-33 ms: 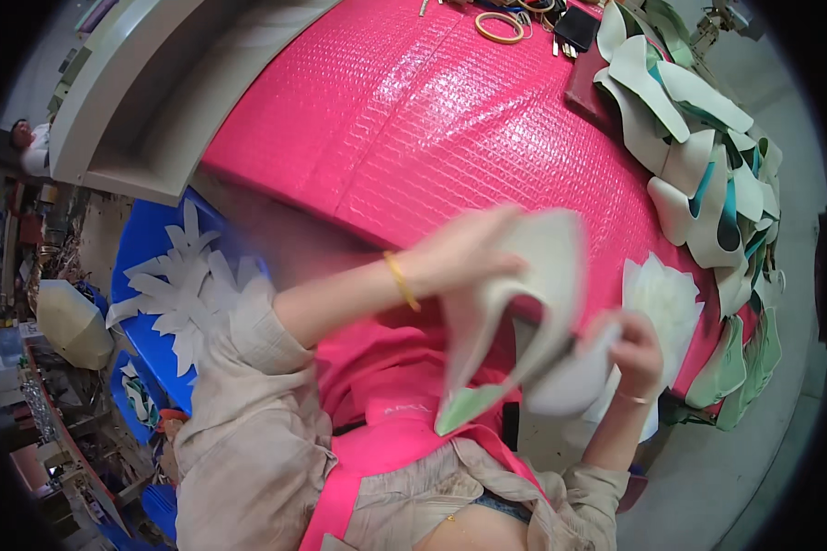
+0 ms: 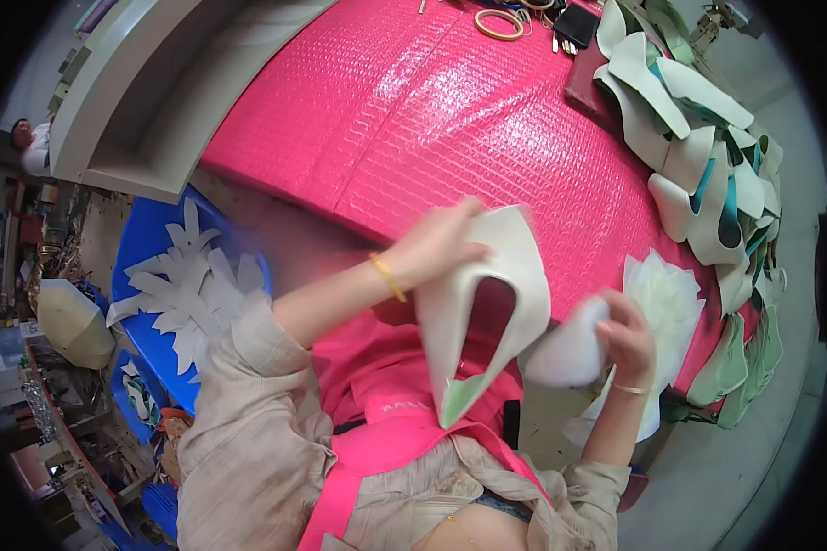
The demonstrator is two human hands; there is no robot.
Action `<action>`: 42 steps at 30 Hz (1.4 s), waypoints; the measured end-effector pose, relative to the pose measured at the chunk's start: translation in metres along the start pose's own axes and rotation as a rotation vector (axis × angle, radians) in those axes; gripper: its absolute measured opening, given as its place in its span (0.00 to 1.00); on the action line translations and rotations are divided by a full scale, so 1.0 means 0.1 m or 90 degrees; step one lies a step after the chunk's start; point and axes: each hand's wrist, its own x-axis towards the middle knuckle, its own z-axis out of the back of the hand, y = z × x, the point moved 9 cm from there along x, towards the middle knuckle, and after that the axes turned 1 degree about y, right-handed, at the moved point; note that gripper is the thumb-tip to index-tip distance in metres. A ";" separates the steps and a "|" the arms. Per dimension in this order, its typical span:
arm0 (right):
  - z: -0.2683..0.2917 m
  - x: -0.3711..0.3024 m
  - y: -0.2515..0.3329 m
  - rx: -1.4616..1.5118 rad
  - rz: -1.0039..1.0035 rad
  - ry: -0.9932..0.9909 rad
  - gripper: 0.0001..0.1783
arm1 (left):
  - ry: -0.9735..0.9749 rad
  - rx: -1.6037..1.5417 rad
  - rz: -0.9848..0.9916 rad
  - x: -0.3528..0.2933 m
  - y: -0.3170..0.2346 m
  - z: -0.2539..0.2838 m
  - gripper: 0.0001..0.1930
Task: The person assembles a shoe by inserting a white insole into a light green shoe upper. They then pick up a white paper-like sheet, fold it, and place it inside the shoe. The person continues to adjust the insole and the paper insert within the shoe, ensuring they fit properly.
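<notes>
My left hand [image 2: 436, 246], with a yellow bangle at its wrist, grips the edge of a cream shoe upper [image 2: 510, 246] over the near edge of the pink table. The upper has a long U-shaped opening, and pale green lining shows at its lower point. In my right hand [image 2: 628, 338] is a thin white rounded piece [image 2: 565, 351], pinched at its right edge, just apart from the upper. Its material is hard to make out. A stack of thin whitish sheets [image 2: 663, 308] lies right behind that hand on the table edge.
Many cream shoe uppers with green linings [image 2: 698, 165] are heaped along the table's right side. A blue bin [image 2: 141, 239] at left holds white cut strips [image 2: 188, 275]. Tape rings [image 2: 499, 26] and a black phone [image 2: 576, 26] lie at the far edge. A grey box-shaped unit [image 2: 147, 151] borders the left.
My left hand and the shoe upper have shifted left, and the upper's opening shows more squarely. The white piece in my right hand has come up a little and sits apart from the upper.
</notes>
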 end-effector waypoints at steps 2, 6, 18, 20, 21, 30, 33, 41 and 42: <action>-0.08 0.30 -0.24 0.067 -0.044 0.022 0.18 | -0.039 0.116 0.107 -0.16 0.33 0.04 0.24; -0.72 0.67 -0.34 0.150 -0.071 0.131 0.17 | -0.226 0.344 0.027 -0.42 0.00 0.19 0.26; -0.34 1.29 -0.50 -0.015 -0.057 -0.189 0.09 | 0.112 -0.456 0.233 -0.24 0.59 -0.02 0.17; -0.19 1.26 -0.53 -0.042 -0.045 -0.278 0.09 | 0.102 -0.427 0.204 -0.19 0.65 0.01 0.15; -0.16 1.25 -0.55 -0.065 -0.064 -0.299 0.09 | 0.100 -0.436 0.245 -0.19 0.68 0.03 0.14; -0.04 1.21 -0.55 -0.289 -0.133 -0.440 0.11 | 0.103 -0.314 0.345 -0.29 0.78 0.12 0.12; -0.03 1.20 -0.55 -0.291 -0.142 -0.449 0.12 | 0.097 -0.292 0.342 -0.27 0.77 0.13 0.12; 0.02 1.25 -0.60 -0.311 -0.157 -0.426 0.13 | 0.099 -0.183 0.324 -0.20 0.76 0.15 0.12; 0.02 1.25 -0.60 -0.325 -0.159 -0.423 0.13 | 0.089 -0.135 0.294 -0.18 0.75 0.16 0.12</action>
